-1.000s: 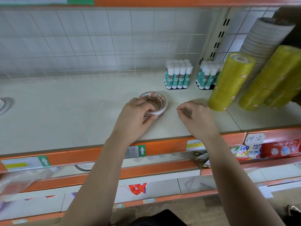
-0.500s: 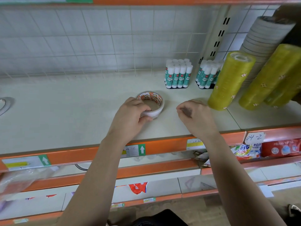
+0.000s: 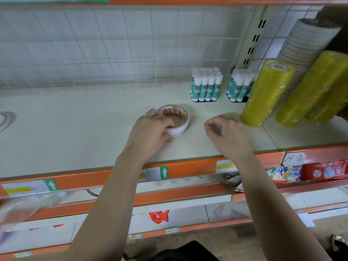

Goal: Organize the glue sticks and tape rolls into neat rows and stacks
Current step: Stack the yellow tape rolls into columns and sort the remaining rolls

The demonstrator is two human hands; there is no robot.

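White outside, red print on top: gripping the tape roll [image 3: 176,119] with the left hand [image 3: 150,130], fingers curled over its rim, flat on the shelf [image 3: 75,129]. Clenching the right hand [image 3: 226,132] on nothing at its 3 o'clock. Glue sticks [image 3: 206,87] upright at 1 o'clock, yellow tape stacks [image 3: 267,93] at 2 o'clock.

A paper tag [image 3: 293,158] on the orange shelf edge [image 3: 188,167] reads "04-2" (handwritten).

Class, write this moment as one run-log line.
left hand: grips tape roll lying flat on shelf | right hand: curled, empty | glue sticks: upright behind
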